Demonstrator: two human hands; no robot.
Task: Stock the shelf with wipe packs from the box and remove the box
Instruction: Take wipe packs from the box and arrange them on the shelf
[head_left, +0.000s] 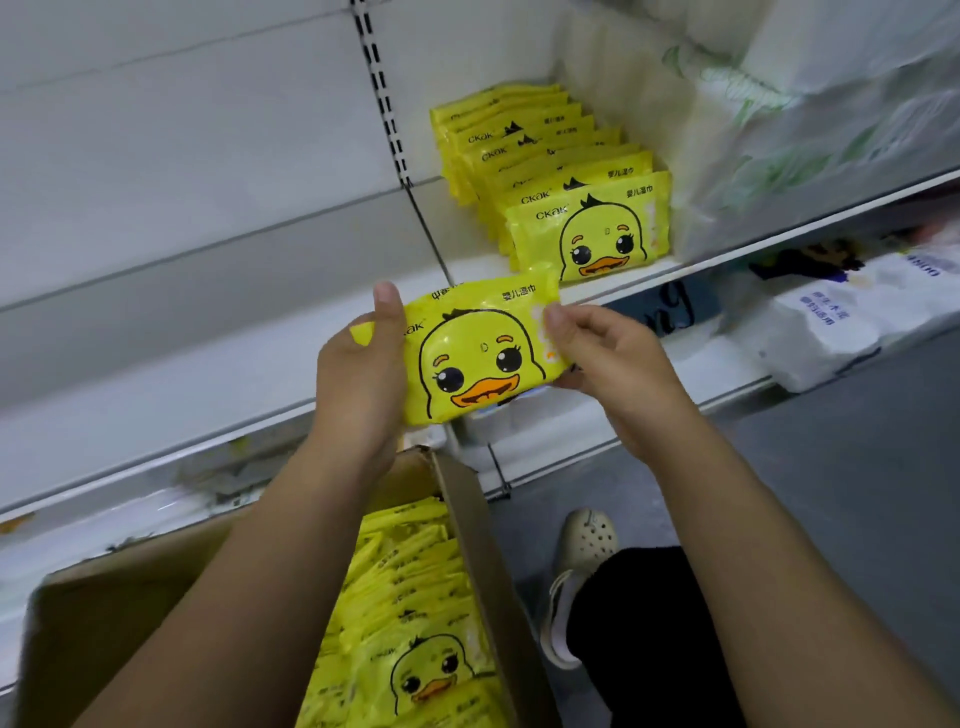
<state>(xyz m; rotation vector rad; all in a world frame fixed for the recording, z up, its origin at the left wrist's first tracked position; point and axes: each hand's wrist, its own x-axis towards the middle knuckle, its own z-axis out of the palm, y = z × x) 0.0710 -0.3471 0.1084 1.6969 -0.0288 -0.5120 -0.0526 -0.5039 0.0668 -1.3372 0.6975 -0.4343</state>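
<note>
left hand (358, 374) and right hand (608, 358) both grip one pack (478, 353) — a row (587, 239) of about nine stands on the shelf (753, 242) — one box (478, 545) holds more.

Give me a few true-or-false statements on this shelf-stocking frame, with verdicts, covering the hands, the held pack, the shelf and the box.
1. The left hand and right hand both hold one yellow wipe pack. True.
2. The cardboard box is empty. False: many yellow packs lie in it.
3. A row of duck packs already stands on the shelf. True.
4. The held pack shows its plain back to the camera. False: its duck face is toward the camera.
</note>
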